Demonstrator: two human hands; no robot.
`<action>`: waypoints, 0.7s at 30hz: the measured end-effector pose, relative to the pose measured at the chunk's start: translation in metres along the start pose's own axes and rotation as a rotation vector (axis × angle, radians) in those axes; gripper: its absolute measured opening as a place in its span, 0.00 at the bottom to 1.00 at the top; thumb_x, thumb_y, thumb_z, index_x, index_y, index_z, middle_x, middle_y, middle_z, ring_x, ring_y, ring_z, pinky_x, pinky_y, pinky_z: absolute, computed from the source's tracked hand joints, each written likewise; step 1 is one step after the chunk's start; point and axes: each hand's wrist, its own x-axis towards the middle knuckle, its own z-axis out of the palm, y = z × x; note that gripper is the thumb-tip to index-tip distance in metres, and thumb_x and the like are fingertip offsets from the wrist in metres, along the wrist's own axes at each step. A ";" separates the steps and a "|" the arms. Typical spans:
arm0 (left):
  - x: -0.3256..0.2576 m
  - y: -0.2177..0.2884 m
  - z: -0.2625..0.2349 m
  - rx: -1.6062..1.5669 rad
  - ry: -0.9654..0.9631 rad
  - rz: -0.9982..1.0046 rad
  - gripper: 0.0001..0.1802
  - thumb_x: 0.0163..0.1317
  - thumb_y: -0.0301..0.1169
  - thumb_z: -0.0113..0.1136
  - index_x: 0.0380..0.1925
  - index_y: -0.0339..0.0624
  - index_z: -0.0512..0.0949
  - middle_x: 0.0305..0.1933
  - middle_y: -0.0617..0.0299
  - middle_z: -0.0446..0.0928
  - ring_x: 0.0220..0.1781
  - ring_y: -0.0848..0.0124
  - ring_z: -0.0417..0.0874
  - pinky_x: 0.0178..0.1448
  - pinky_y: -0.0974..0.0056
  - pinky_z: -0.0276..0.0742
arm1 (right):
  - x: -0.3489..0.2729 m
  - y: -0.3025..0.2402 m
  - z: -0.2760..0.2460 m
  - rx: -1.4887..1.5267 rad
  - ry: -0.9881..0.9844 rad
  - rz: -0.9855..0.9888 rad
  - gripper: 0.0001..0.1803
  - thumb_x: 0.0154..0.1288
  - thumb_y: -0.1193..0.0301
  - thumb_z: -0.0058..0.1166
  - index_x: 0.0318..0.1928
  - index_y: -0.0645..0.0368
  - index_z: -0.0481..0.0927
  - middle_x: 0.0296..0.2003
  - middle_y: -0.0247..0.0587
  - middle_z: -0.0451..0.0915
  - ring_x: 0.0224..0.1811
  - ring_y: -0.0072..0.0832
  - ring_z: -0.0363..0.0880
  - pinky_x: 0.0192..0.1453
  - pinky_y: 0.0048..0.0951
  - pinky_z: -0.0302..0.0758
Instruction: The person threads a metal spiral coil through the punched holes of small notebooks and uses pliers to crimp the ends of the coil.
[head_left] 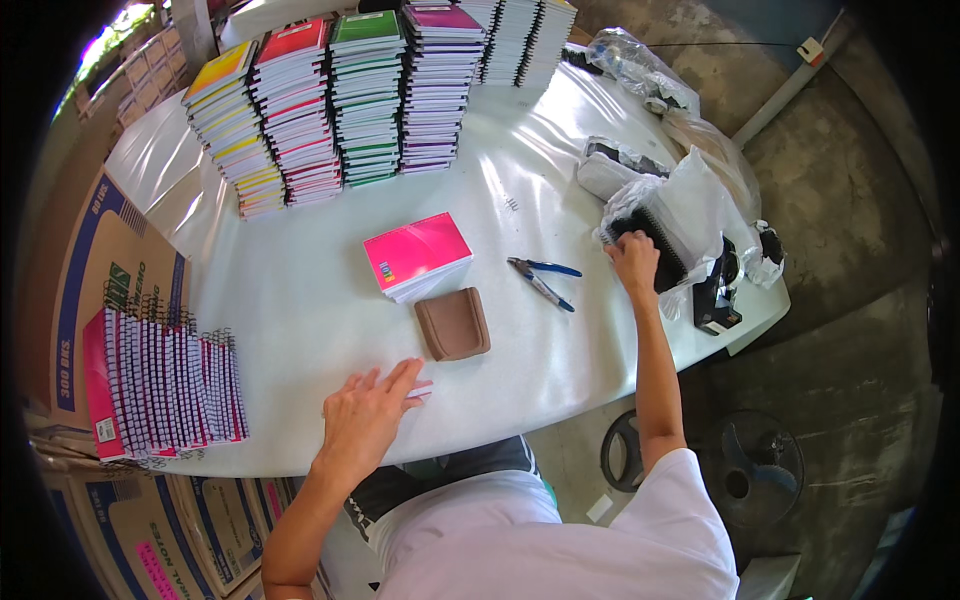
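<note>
Close to the table's front edge, my left hand point(365, 412) is closed around a thin pink-and-white notebook point(420, 389). Most of that notebook is hidden by the hand. Just beyond it lies a brown padded block point(453, 324), against a short stack of pink-covered notebooks point(420, 252). My right hand point(635, 262) reaches out to the right, its fingers bent onto black binding coils point(660, 238) in an opened plastic wrapping point(692, 200). Its fingertips are partly hidden among the coils. Blue-handled pliers point(545, 281) lie part-open between the notebook stack and my right hand.
Tall notebook stacks with yellow, red, green and purple covers point(366, 90) line the back of the white table point(520, 380). Coil-bound notebooks point(170, 390) stand at left beside a cardboard box point(110, 290). More wrapped bundles point(640, 65) lie at back right. A fan point(755, 470) is below.
</note>
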 end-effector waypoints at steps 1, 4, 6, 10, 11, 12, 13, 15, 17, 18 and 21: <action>0.001 -0.002 0.005 0.075 0.046 0.036 0.30 0.62 0.42 0.62 0.65 0.52 0.71 0.61 0.63 0.79 0.57 0.52 0.82 0.56 0.51 0.80 | -0.002 0.006 0.007 -0.086 -0.083 -0.039 0.09 0.60 0.67 0.62 0.34 0.59 0.81 0.40 0.44 0.81 0.43 0.45 0.78 0.42 0.45 0.72; 0.000 -0.002 0.002 0.098 0.067 0.043 0.31 0.63 0.42 0.62 0.66 0.52 0.70 0.61 0.62 0.79 0.58 0.51 0.81 0.59 0.49 0.78 | -0.002 0.003 0.013 -0.021 -0.123 0.031 0.08 0.62 0.69 0.58 0.39 0.61 0.80 0.40 0.47 0.80 0.46 0.48 0.78 0.42 0.47 0.75; 0.001 0.003 0.001 -0.038 0.087 -0.037 0.29 0.64 0.45 0.60 0.65 0.51 0.72 0.59 0.61 0.80 0.58 0.51 0.81 0.62 0.45 0.74 | -0.003 -0.010 0.005 0.036 -0.052 0.034 0.07 0.63 0.73 0.57 0.40 0.62 0.80 0.38 0.49 0.79 0.44 0.49 0.78 0.43 0.46 0.75; -0.002 0.001 0.004 0.037 0.094 -0.007 0.29 0.65 0.48 0.59 0.64 0.51 0.73 0.56 0.61 0.81 0.57 0.52 0.81 0.63 0.45 0.73 | -0.017 -0.100 -0.068 0.531 -0.024 -0.121 0.11 0.61 0.84 0.56 0.44 0.64 0.81 0.34 0.50 0.75 0.35 0.48 0.78 0.41 0.42 0.75; -0.003 0.001 0.002 0.087 0.093 -0.004 0.29 0.65 0.47 0.59 0.65 0.53 0.72 0.57 0.61 0.81 0.58 0.52 0.81 0.63 0.46 0.73 | -0.030 -0.124 -0.089 0.675 -0.141 -0.273 0.17 0.59 0.86 0.58 0.49 0.62 0.81 0.34 0.49 0.77 0.35 0.45 0.78 0.40 0.38 0.75; -0.001 0.002 0.000 0.136 0.093 0.005 0.29 0.65 0.47 0.59 0.65 0.54 0.71 0.58 0.62 0.80 0.59 0.53 0.80 0.63 0.47 0.73 | -0.049 -0.145 -0.097 0.851 -0.250 -0.377 0.21 0.59 0.86 0.59 0.54 0.60 0.81 0.36 0.46 0.81 0.36 0.39 0.80 0.43 0.34 0.76; -0.001 0.002 0.000 0.180 0.094 0.013 0.29 0.66 0.46 0.58 0.66 0.55 0.70 0.59 0.63 0.80 0.60 0.54 0.80 0.64 0.48 0.72 | -0.064 -0.174 -0.123 1.035 -0.534 -0.308 0.24 0.58 0.86 0.60 0.56 0.58 0.80 0.38 0.44 0.83 0.37 0.33 0.82 0.45 0.31 0.77; -0.002 0.003 0.002 0.131 0.073 -0.023 0.29 0.65 0.46 0.58 0.66 0.55 0.71 0.59 0.63 0.80 0.59 0.54 0.81 0.63 0.48 0.73 | -0.086 -0.210 -0.139 1.226 -0.664 -0.243 0.14 0.60 0.82 0.60 0.47 0.59 0.81 0.41 0.46 0.84 0.36 0.39 0.83 0.43 0.36 0.79; -0.002 0.002 0.003 0.105 0.066 -0.038 0.28 0.65 0.46 0.59 0.65 0.55 0.72 0.58 0.64 0.81 0.58 0.54 0.81 0.61 0.50 0.75 | -0.091 -0.224 -0.138 1.151 -0.758 -0.249 0.09 0.61 0.80 0.61 0.43 0.61 0.80 0.40 0.45 0.84 0.35 0.40 0.82 0.41 0.35 0.79; -0.001 0.001 0.004 0.103 0.073 -0.039 0.28 0.65 0.47 0.59 0.64 0.56 0.72 0.58 0.64 0.81 0.57 0.54 0.82 0.59 0.51 0.77 | -0.092 -0.225 -0.135 1.161 -0.748 -0.287 0.09 0.61 0.79 0.61 0.43 0.61 0.80 0.39 0.44 0.84 0.35 0.41 0.81 0.40 0.36 0.78; -0.001 0.000 0.006 0.059 0.071 -0.067 0.27 0.65 0.47 0.59 0.63 0.56 0.73 0.57 0.64 0.81 0.55 0.54 0.83 0.51 0.55 0.81 | -0.093 -0.228 -0.128 1.199 -0.727 -0.390 0.10 0.61 0.79 0.62 0.44 0.61 0.81 0.36 0.43 0.82 0.35 0.39 0.80 0.39 0.35 0.77</action>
